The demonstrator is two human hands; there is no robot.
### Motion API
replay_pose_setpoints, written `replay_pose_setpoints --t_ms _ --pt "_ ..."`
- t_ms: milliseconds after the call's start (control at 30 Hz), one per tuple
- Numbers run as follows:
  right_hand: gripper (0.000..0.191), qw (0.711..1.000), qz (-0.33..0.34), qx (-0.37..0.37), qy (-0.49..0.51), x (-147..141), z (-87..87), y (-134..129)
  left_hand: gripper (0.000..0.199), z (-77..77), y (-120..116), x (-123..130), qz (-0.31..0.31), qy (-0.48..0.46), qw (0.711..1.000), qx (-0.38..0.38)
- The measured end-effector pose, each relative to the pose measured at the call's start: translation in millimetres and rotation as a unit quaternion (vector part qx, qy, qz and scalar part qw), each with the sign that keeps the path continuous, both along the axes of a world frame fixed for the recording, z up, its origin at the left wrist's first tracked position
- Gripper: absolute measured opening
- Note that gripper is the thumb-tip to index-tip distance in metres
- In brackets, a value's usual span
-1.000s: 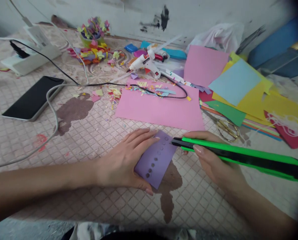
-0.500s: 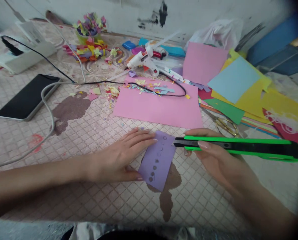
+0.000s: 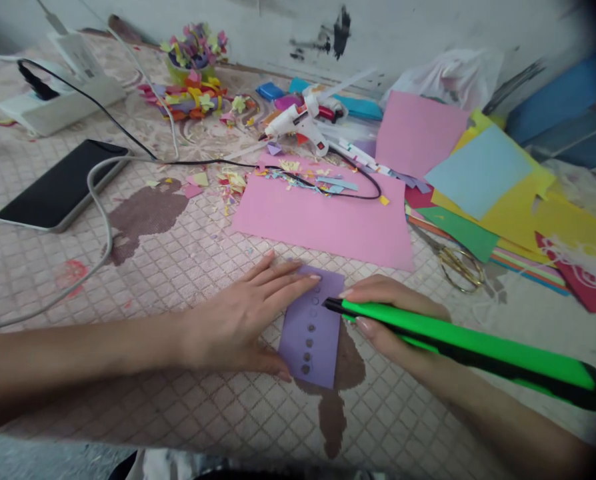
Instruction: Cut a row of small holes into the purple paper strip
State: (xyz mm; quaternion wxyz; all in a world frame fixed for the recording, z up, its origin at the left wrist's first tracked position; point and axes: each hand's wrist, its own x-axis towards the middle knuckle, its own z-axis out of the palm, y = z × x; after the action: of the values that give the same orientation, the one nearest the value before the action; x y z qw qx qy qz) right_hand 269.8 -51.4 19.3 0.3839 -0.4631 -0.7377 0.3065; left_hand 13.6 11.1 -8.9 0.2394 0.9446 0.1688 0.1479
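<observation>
A small purple card (image 3: pixel 323 340) lies on the patterned cloth, with a column of small round marks down it; the lower ones are dark, the upper ones are outlines. My left hand (image 3: pixel 243 313) rests flat with fingers spread, its fingertips and thumb on the card's left side. In my right hand (image 3: pixel 403 320) is a green and black utility knife (image 3: pixel 468 340), gripped near its front. The knife's tip points left, over the card's right half, close to the marks. Whether the tip touches the card I cannot tell.
Beyond the card lies a pink sheet (image 3: pixel 323 223) with paper scraps and a black cable. A white glue gun (image 3: pixel 298 123) sits behind it. Scissors (image 3: pixel 458 267) and coloured papers are on the right, a phone (image 3: pixel 61 187) and power strip (image 3: pixel 63 107) on the left.
The knife has swung so its handle slopes down to the right, and its tip has moved left over the card. The card is turned a little more upright under my left hand.
</observation>
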Motion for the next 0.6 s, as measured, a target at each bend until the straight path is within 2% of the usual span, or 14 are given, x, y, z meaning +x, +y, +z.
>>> replay_pose_setpoints --t_ms 167,300,600 --pt "0.027 1.000 0.012 0.004 0.005 -8.2 -8.7 3.0 0.098 1.2 -0.1 -0.5 0.001 0.005 1.000 0.007" --pt "0.025 1.000 0.008 0.024 0.000 -9.4 -8.5 8.0 0.100 1.8 -0.2 -0.2 -0.002 0.001 1.000 0.006" --pt "0.027 1.000 0.022 0.004 0.000 -7.8 -8.8 9.1 0.101 1.3 -0.1 0.1 -0.003 0.002 1.000 0.001"
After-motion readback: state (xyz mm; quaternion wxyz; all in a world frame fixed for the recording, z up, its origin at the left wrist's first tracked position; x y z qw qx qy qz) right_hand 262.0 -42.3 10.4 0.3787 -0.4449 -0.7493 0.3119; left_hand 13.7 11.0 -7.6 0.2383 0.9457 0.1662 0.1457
